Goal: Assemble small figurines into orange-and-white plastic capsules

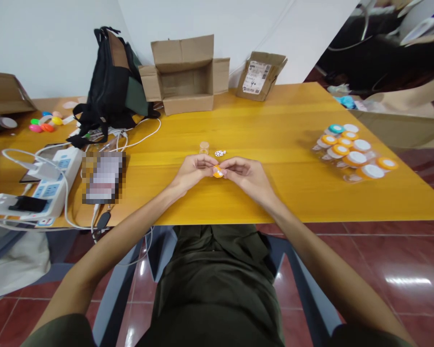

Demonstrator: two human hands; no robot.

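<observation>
Between my two hands, close above the table's front part, is a small orange and white cap (217, 171). My left hand (193, 171) pinches its left side with thumb and fingers. On the opposite side, the fingertips of my right hand (248, 176) are closed on the same cap. Just beyond my left hand stands a small clear container (204, 147), partly hidden by the fingers. A little white piece with dark spots (220, 153) lies on the table beyond the cap; its kind is too small to make out.
Several clear bottles with orange, white and teal caps (356, 152) stand at the right. An open cardboard box (186, 79), a parcel (260, 77) and a backpack (112, 86) are at the back. A phone (105, 177), power strip (60, 180) and cables occupy the left.
</observation>
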